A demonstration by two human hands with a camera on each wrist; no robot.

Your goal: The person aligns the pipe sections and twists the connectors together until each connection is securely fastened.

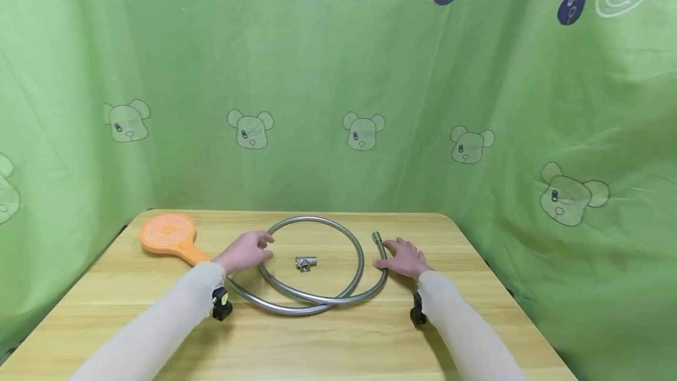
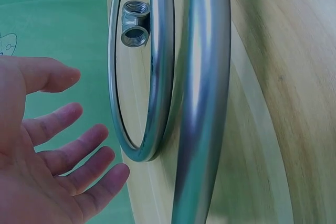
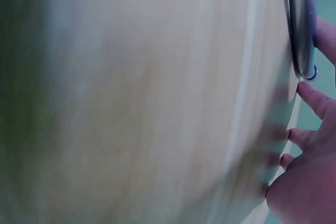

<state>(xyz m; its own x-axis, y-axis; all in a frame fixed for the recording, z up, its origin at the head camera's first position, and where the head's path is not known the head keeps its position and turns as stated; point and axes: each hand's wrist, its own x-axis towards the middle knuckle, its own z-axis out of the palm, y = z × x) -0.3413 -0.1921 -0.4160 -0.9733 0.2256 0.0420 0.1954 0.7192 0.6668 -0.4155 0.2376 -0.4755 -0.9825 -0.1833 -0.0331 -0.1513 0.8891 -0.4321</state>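
Observation:
A coiled metal shower hose (image 1: 338, 300) lies on the wooden table. Inside its loop sits a small chrome tee fitting (image 1: 305, 263); two threaded openings face the left wrist camera (image 2: 135, 23). My left hand (image 1: 247, 251) hovers by the loop's left side, fingers spread and holding nothing. At the other side, my right hand (image 1: 404, 258) has its thumb and forefinger on either side of the hose's end section, just below the end nut (image 1: 376, 237). The other fingertips rest on the table in the right wrist view. An orange shower head (image 1: 168, 233) lies left, its handle partly behind my left hand.
The wooden table (image 1: 296, 351) reaches back to a green curtain (image 1: 317, 175) printed with bears, which also hangs along both sides. Small black wrist cameras (image 1: 221, 304) sit under the sleeves. The table's side edges slope outward toward me.

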